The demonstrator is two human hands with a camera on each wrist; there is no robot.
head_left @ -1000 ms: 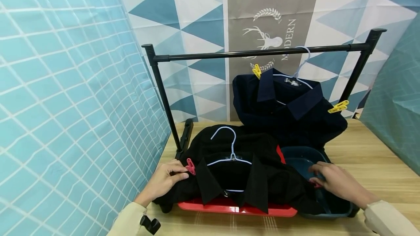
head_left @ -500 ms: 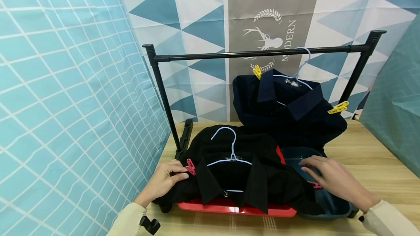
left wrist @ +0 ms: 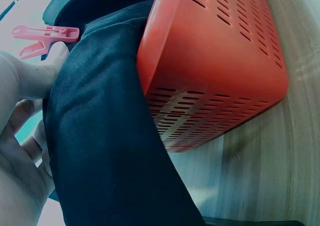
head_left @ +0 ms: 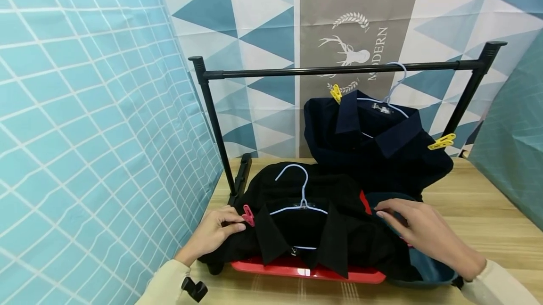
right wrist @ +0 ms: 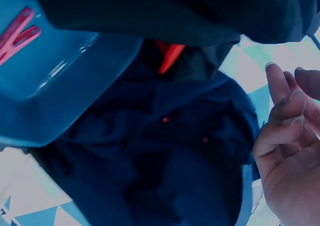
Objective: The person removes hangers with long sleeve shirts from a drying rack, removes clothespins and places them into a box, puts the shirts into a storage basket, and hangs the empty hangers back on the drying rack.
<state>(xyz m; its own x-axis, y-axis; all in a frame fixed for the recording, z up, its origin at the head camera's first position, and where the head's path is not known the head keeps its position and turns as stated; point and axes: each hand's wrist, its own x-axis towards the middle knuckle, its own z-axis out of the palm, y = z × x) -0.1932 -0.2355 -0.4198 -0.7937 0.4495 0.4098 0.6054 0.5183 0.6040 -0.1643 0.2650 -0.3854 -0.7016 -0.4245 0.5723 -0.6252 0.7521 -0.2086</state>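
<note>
A black collared shirt (head_left: pixel 322 185) lies over a red basket (head_left: pixel 305 269), with a pale blue hanger (head_left: pixel 304 187) inside its collar. At its left shoulder my left hand (head_left: pixel 215 232) pinches the cloth between thumb and fingers. Right beside the thumb, a pink clothespin (left wrist: pixel 47 34) is clipped to that shoulder. My right hand (head_left: pixel 422 229) hovers over a dark blue basin (right wrist: pixel 55 93) by the shirt's right sleeve, its fingers relaxed around nothing. Another pink clothespin (right wrist: pixel 17 36) lies in the basin, mostly hidden behind the right hand in the head view.
A navy shirt (head_left: pixel 382 154) hangs on a hanger from the black rack bar (head_left: pixel 275 72), behind the basin. Yellow clothespins (head_left: pixel 442 142) sit on both its shoulders. The rack's left post (head_left: pixel 217 130) rises behind the left hand. A patterned blue curtain (head_left: pixel 85 130) borders the left side.
My right hand has risen out of the basin and moved left toward the black shirt, leaving a pink clothespin in the basin. The left hand stays at the shoulder.
</note>
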